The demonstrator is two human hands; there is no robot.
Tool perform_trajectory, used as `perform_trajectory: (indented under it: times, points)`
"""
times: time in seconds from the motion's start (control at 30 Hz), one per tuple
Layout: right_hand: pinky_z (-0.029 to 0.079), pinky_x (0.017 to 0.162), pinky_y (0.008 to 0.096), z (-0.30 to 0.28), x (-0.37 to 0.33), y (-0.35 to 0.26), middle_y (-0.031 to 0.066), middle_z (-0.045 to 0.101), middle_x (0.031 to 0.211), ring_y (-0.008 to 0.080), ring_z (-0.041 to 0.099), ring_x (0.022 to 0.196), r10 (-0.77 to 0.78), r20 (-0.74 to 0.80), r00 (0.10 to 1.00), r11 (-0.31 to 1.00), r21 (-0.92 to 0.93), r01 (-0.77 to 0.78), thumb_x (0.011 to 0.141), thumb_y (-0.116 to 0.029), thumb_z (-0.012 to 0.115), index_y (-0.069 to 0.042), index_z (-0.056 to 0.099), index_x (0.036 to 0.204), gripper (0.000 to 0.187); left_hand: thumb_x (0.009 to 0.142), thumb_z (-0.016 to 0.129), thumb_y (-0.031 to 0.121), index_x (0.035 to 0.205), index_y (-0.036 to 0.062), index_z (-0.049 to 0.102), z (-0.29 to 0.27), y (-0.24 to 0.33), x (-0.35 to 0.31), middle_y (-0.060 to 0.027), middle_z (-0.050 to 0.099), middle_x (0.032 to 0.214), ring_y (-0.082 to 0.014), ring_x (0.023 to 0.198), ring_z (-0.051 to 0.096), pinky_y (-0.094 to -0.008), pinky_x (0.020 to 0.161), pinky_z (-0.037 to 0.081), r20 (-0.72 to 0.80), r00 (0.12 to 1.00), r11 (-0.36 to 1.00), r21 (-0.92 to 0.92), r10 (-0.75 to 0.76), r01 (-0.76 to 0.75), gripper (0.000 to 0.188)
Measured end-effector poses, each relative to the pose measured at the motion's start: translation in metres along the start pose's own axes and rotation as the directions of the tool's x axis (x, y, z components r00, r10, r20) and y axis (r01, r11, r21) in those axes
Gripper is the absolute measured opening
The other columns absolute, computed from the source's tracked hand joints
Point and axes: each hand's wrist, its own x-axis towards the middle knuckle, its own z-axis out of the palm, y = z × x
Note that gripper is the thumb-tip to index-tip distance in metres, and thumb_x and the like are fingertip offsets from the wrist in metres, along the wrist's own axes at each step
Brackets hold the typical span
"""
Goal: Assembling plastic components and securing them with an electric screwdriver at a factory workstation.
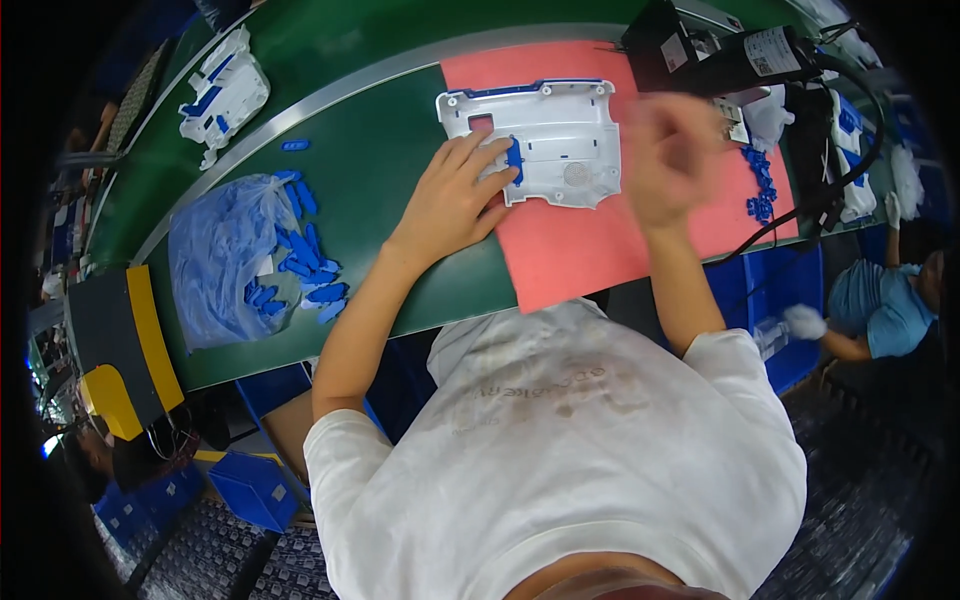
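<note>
Your left hand (455,200) lies flat, fingers spread, pressing the white plastic panel (545,140) onto the pink mat (580,250) on the desk (380,150). Your right hand (672,160) hovers blurred beside the panel; its grip cannot be told.

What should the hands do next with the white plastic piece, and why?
Probably bring the right hand down onto the white panel. The left hand already rests on it beside a small blue clip, while the right one is blurred above the pink mat.

Bright, fisheye-bent edges, motion-blurred right hand (668,160)
</note>
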Motion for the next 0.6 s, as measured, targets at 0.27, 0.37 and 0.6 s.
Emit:
perform_trajectory:
  times: [0.27,0.37,0.6]
  points:
    - [0.049,0.088,0.028,-0.02,0.037,0.059,0.0057,0.064,0.104,0.013,0.06,0.097,0.381,0.088,0.92,0.842,0.378,-0.384,0.081,0.004,0.075,0.0,0.053,0.117,0.042,0.074,0.076,0.017,0.107,0.0058,0.065,0.017,-0.007,0.003,-0.013,0.055,0.134,-0.036,0.125,0.049,-0.0461,0.104,0.041,-0.066,0.997,0.996,-0.073,0.044,-0.049,0.037]
    - [0.052,0.082,0.0303,-0.035,0.034,0.059,0.0055,0.066,0.096,0.0131,0.062,0.087,0.265,-0.102,0.959,0.958,0.146,-0.249,0.077,0.006,0.076,0.001,0.057,0.112,0.04,0.073,0.077,0.014,0.109,0.0049,0.065,0.018,-0.006,0.002,-0.0136,0.055,0.133,-0.037,0.126,0.048,-0.0459,0.103,0.042,-0.037,0.999,0.996,-0.083,0.014,-0.017,0.039]
    - [0.051,0.05,0.0357,-0.106,0.073,0.049,0.0094,0.059,0.071,0.0211,0.058,0.05,0.234,-0.262,0.936,0.823,0.566,-0.048,0.086,0.005,0.059,0.002,0.048,0.122,0.038,0.074,0.078,0.012,0.108,0.0033,0.065,0.021,0.0,0.019,-0.0152,0.055,0.133,-0.0384,0.125,0.048,-0.0465,0.102,0.043,0.0,0.999,0.993,-0.108,0.038,-0.038,0.037]
